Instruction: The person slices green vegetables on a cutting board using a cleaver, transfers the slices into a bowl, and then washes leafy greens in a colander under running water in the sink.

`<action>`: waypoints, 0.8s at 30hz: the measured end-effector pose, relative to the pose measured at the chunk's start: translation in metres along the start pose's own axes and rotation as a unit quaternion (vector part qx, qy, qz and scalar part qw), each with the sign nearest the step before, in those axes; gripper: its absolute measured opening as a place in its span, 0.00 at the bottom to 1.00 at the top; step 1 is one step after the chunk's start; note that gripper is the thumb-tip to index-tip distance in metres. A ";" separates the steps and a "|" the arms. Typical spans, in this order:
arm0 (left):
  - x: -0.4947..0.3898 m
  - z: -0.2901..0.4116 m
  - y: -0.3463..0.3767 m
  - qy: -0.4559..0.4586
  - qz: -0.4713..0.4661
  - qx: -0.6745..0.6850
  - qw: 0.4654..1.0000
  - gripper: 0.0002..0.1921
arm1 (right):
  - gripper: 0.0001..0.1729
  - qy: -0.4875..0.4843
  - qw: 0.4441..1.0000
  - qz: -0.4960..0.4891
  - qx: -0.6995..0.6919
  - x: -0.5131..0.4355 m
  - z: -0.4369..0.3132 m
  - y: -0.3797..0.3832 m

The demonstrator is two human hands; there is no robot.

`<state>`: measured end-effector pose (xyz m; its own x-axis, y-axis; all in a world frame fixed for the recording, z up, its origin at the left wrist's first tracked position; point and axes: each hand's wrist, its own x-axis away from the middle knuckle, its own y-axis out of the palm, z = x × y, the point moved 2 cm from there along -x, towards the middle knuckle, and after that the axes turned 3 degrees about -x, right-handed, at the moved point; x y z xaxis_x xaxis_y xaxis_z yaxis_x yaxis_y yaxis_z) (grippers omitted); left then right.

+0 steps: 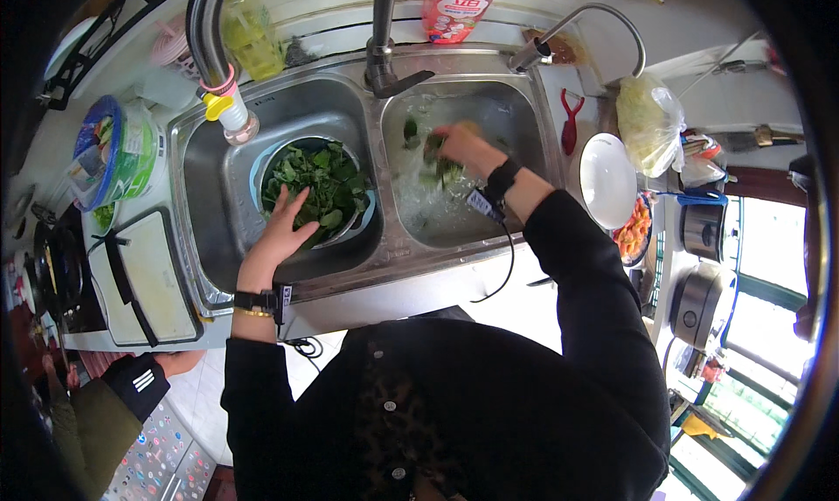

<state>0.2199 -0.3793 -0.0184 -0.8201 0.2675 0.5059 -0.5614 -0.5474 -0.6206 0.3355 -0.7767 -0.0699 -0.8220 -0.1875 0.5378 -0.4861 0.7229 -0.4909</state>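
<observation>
Leafy greens (321,180) are heaped in a round metal bowl or colander (319,246) in the left basin (216,239) of a steel double sink. Just over the near left side of that heap, my left hand (285,229) has its fingers spread and holds nothing. In the right basin (459,229), which contains water, my right hand (468,148) grips a bunch of wet leafy greens (442,163); motion blurs both. A loose green leaf (410,129) floats to the left of that bunch. Beneath the bowl a light blue rim (368,214) shows.
A faucet (380,61) stands behind the divider; a flexible spout (241,124) overhangs the left basin. To the right are a red peeler (571,122), a white bowl (607,181) and a plate of cut orange-red food (633,231). A knife (131,284) lies across a cutting board (154,271). Another person's sleeve (134,386) is at lower left.
</observation>
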 end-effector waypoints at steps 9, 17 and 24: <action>0.073 0.001 -0.010 -0.026 0.154 0.155 0.976 0.27 | 0.49 -0.082 0.987 -0.045 0.131 -0.094 -0.002 0.024; 0.093 0.005 0.005 -0.003 0.180 0.203 0.962 0.25 | 0.28 -0.058 0.861 -0.152 0.481 0.012 -0.027 0.086; 0.106 -0.002 0.002 0.007 0.182 0.215 0.959 0.24 | 0.21 -0.155 0.940 -0.100 0.287 0.044 0.029 0.036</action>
<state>0.1316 -0.3503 0.0324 -0.9558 0.0054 0.2939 -0.1427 -0.8827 -0.4478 0.2731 -0.7779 -0.0842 -0.7013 -0.5297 0.4771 -0.6467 0.1910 -0.7384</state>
